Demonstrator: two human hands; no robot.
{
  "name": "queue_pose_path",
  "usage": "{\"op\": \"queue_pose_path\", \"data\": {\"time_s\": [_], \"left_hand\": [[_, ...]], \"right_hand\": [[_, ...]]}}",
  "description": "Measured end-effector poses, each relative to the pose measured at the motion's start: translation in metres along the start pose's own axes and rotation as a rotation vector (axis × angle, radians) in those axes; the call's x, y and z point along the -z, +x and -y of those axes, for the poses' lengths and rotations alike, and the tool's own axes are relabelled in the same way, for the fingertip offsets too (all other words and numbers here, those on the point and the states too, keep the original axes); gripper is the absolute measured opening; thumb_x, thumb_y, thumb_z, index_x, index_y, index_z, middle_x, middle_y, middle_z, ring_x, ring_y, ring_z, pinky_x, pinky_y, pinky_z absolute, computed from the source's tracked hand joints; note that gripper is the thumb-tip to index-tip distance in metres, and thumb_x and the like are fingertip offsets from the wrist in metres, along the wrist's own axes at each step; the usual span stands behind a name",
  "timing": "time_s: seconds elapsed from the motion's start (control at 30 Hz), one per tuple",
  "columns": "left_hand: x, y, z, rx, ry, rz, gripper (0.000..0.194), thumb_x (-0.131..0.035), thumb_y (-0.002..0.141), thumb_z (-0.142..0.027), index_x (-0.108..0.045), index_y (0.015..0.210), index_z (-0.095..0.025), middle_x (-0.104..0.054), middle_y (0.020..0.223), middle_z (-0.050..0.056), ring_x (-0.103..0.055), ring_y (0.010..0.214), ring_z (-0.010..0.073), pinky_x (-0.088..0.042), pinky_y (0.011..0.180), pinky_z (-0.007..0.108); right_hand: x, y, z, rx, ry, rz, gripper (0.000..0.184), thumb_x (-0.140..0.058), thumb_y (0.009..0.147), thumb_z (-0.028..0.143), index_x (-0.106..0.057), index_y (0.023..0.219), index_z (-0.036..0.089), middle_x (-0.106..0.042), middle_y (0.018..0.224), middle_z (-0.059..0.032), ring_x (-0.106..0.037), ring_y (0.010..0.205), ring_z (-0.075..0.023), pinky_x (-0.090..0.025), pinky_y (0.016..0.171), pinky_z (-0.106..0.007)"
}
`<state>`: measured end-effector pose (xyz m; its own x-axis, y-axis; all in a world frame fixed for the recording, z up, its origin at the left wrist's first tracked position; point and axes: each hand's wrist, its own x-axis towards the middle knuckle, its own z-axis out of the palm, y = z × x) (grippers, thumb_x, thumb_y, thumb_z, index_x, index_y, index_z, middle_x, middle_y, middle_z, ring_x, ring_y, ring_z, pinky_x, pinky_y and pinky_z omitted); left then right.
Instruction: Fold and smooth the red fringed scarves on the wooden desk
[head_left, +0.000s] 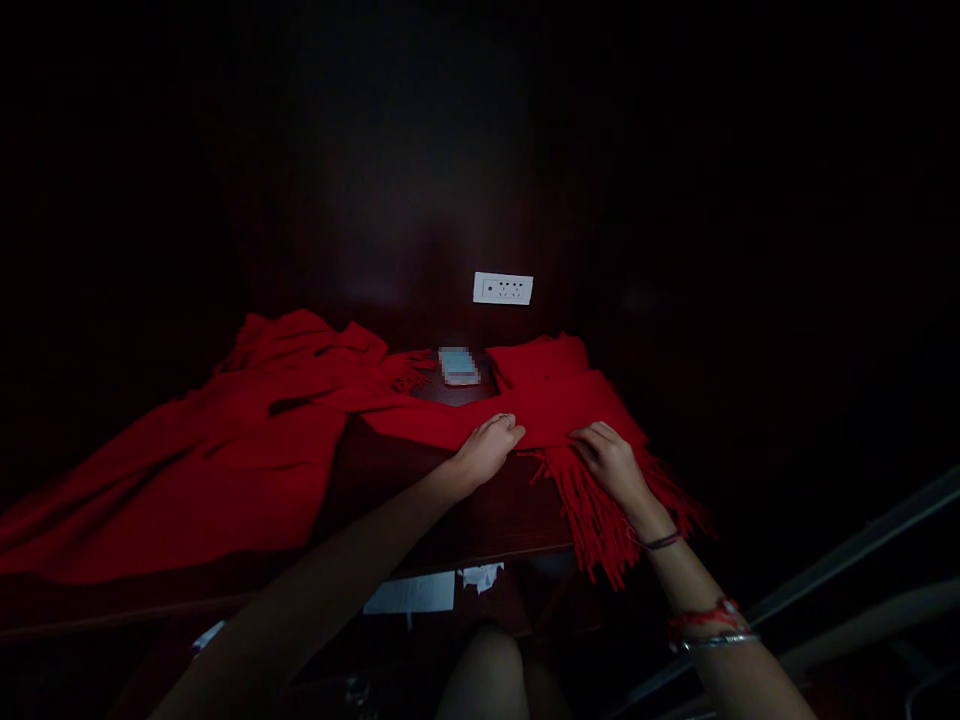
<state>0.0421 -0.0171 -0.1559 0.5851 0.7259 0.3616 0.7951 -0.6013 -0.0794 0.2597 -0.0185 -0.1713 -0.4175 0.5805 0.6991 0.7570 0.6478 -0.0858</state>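
Note:
A long red scarf (pixel 262 450) with fringed ends lies across a dark wooden desk (pixel 480 520). Its left part spreads in loose folds, while the right part is layered flat, with fringe hanging over the desk's front edge. My left hand (pixel 490 447) is closed on the scarf's near edge, at the middle of the desk. To the right, my right hand (pixel 609 458) pinches the same edge just above the fringe; the fingertips are partly hidden. Bracelets circle the right wrist and forearm.
A small pale rectangular item (pixel 459 366), blurred out, lies at the back between the two scarf parts. A white socket panel (pixel 503 289) is on the dark wall. Papers (pixel 411 594) show below the desk edge. A metal rail (pixel 847 550) runs at the right.

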Motion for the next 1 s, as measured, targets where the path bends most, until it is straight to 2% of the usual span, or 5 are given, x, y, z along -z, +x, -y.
{"op": "queue_pose_path", "data": {"time_s": [0.23,0.43,0.7,0.87,1.0], "left_hand": [[0.0018,-0.0025,0.0022,-0.014,-0.058,-0.026,0.015,-0.041,0.08,-0.024,-0.053,0.085,-0.017,-0.05,0.086,0.005,-0.048,0.081,0.0164,-0.038,0.071,0.026],[0.0006,-0.0014,-0.0006,-0.042,-0.01,-0.04,0.023,-0.032,0.078,-0.008,-0.053,0.081,-0.017,-0.048,0.081,0.005,-0.045,0.078,0.0156,-0.037,0.069,0.025],[-0.0031,-0.0009,-0.0024,-0.027,-0.068,-0.009,0.026,-0.032,0.07,0.0,-0.049,0.078,-0.016,-0.045,0.08,0.005,-0.045,0.074,0.0151,-0.037,0.064,0.024],[-0.0029,-0.0011,-0.0018,-0.053,-0.042,0.051,0.028,-0.032,0.069,0.002,-0.048,0.083,-0.017,-0.046,0.085,0.004,-0.048,0.071,0.0132,-0.038,0.063,0.023],[-0.0008,-0.0042,-0.0018,-0.125,0.029,0.039,0.019,-0.038,0.076,-0.011,-0.049,0.089,-0.017,-0.049,0.09,0.007,-0.048,0.083,0.0183,-0.04,0.07,0.028]], "right_hand": [[0.0008,-0.0007,0.0019,0.01,-0.062,-0.004,0.016,-0.042,0.08,0.02,-0.058,0.083,0.018,-0.057,0.076,-0.0056,-0.049,0.073,-0.0172,-0.04,0.071,-0.032],[0.0004,-0.0008,0.0013,-0.002,-0.059,0.005,0.015,-0.043,0.08,0.02,-0.058,0.079,0.017,-0.057,0.075,-0.0051,-0.049,0.072,-0.0164,-0.038,0.069,-0.029],[0.0016,-0.001,0.0035,-0.003,-0.06,0.029,0.013,-0.045,0.078,0.017,-0.058,0.077,0.017,-0.058,0.074,-0.0041,-0.048,0.072,-0.0153,-0.036,0.069,-0.028],[0.0006,-0.0001,0.0046,-0.01,-0.052,0.055,0.012,-0.045,0.078,0.015,-0.057,0.076,0.018,-0.057,0.074,-0.0035,-0.048,0.073,-0.0152,-0.036,0.07,-0.028],[0.0003,0.0004,0.0049,-0.019,-0.031,0.068,0.013,-0.044,0.078,0.014,-0.057,0.076,0.018,-0.056,0.074,-0.0036,-0.047,0.073,-0.0153,-0.036,0.07,-0.028]]}}
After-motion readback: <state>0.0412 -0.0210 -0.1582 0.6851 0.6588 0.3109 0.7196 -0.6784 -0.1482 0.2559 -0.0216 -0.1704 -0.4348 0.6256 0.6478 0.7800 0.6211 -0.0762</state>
